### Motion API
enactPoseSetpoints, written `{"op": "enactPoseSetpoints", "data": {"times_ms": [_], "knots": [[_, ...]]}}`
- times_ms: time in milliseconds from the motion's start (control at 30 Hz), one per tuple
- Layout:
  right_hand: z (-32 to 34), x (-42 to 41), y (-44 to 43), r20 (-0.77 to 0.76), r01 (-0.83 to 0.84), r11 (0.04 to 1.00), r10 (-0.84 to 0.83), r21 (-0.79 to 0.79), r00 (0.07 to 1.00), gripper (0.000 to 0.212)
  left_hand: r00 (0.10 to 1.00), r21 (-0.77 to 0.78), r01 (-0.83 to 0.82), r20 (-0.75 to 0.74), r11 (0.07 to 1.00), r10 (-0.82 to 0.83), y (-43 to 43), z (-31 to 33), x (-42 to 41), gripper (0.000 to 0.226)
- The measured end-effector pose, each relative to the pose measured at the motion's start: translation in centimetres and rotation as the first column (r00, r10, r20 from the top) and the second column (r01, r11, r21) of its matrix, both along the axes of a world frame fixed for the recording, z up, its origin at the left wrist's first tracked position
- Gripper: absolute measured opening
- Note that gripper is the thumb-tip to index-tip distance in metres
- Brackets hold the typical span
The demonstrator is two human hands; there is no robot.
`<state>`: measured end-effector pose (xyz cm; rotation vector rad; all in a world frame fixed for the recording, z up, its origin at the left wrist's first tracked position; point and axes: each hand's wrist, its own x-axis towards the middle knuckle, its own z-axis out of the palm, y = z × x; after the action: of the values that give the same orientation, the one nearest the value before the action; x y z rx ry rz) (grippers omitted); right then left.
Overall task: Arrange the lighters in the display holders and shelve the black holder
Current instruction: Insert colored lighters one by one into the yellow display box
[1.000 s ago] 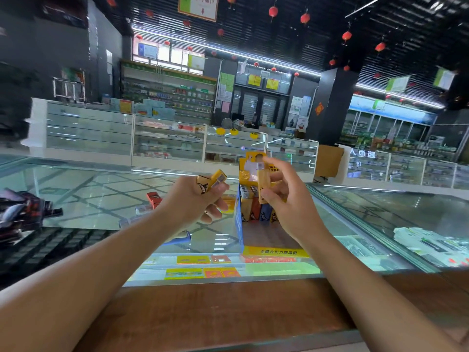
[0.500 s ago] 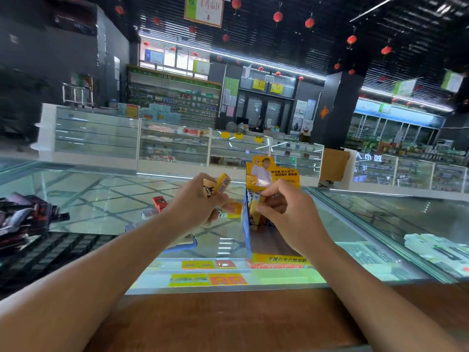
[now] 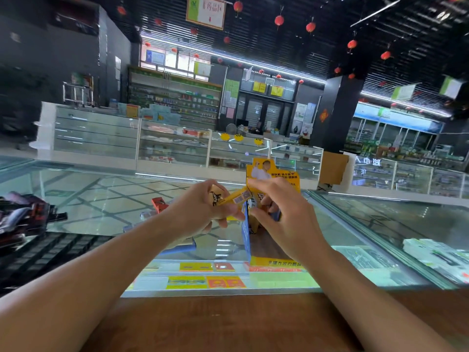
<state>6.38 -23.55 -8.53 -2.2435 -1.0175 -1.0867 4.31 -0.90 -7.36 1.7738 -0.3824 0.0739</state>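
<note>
A yellow lighter is gripped in the left hand, whose fingers are curled round it, so that its barcoded end is pointed toward the right hand. A second lighter, marked with a black figure, is seen tucked in the same fist. The right hand is held with its fingers bent, and the forefinger tip is laid against the far end of the yellow lighter; whether that end is actually pinched cannot be told. Both hands are held above the glass counter, the right one directly over the yellow-and-blue display holder, which is stood upright on the glass with its printed header card raised behind the fingers. A few lighters are glimpsed inside the holder, mostly hidden by the right hand. A red lighter is left lying on the glass to the left of the hands, well apart from the holder. A wooden ledge is seen along the near edge, beneath the forearms.
</note>
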Motion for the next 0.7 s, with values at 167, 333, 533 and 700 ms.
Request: {"op": "enactPoseSetpoints", "data": {"times_ms": [167,333,533,700], "knots": [[0.3,-0.2,0.2,0.188,-0.007,0.999,0.014,-0.037,0.982,0.014,0.998,-0.005,0.061,-0.027,0.998,-0.061,-0.3,-0.1,-0.5,0.018],[0.4,0.0,-0.4,0.146,-0.013,0.998,0.022,-0.066,0.989,0.030,0.995,-0.014,0.082,-0.049,0.997,-0.083,0.1,0.2,-0.7,0.018],[0.2,0.6,-0.6,0.089,-0.031,1.000,0.031,-0.003,0.996,0.025,1.000,-0.110,0.008,-0.001,0.994,-0.008,-0.2,0.4,-0.5,0.019],[0.0,0.8,-0.3,0.021,-0.004,0.998,0.003,0.056,1.000,0.025,1.000,-0.140,-0.001,0.022,0.990,0.004,-0.1,0.3,-0.6,0.017]]}}
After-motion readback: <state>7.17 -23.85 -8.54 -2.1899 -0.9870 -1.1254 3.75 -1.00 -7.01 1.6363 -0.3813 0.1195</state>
